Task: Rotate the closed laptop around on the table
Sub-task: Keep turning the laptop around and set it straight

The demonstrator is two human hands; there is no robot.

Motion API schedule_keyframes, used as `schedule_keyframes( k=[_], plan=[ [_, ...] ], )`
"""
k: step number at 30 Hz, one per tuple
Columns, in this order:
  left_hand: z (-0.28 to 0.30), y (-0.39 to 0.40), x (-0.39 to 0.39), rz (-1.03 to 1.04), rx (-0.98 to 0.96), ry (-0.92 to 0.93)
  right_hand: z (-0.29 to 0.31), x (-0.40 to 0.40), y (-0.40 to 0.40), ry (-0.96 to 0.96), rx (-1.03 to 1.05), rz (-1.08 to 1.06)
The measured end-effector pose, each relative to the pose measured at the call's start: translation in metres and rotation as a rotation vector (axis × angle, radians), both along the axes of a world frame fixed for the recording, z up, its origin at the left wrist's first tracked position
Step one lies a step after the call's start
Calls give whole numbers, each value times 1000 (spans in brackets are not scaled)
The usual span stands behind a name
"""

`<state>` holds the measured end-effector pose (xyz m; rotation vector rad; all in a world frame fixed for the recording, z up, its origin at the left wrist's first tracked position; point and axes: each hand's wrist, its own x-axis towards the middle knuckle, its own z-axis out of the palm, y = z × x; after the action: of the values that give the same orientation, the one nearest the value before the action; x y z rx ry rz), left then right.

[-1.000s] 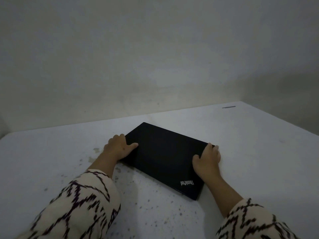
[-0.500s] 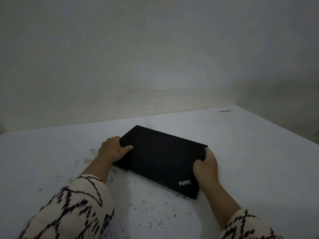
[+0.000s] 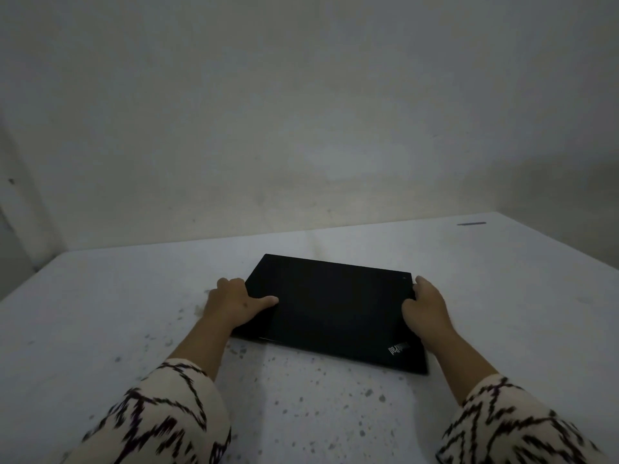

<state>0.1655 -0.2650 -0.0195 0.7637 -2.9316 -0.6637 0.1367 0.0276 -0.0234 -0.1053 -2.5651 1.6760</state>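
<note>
hands grip the closed laptop (image 3: 335, 313) flat on your speckled white bench (image 3: 502, 296): your left hand (image 3: 231, 304) clamps its left edge, thumb on the lid; your right hand (image 3: 427, 308) clasps the right edge.

My left hand (image 3: 234, 304) is covering the laptop (image 3: 335, 313)'s left edge, hiding my fingers curling under it. My right hand (image 3: 427, 308) is masking the right edge likewise. My sleeves (image 3: 157, 420) are blurring and running off the bottom edge. The lid's logo (image 3: 398, 348) is reading too small.
</note>
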Motion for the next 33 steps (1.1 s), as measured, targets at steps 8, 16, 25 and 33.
schedule_keyframes(
  k=[8, 16, 25, 33],
  plan=[
    [-1, 9, -5, -138, 23, 79, -7, 24, -11, -45, 533, -5],
    [-4, 9, -2, -72, 54, 149, -7, 24, -8, -9, 268, 23],
    [-2, 16, 8, 41, 99, 172, -5, 3, 1, 6, 228, 98],
    [-2, 24, 32, 86, 96, 158, 2, -15, 5, -35, 247, 182]
  ],
)
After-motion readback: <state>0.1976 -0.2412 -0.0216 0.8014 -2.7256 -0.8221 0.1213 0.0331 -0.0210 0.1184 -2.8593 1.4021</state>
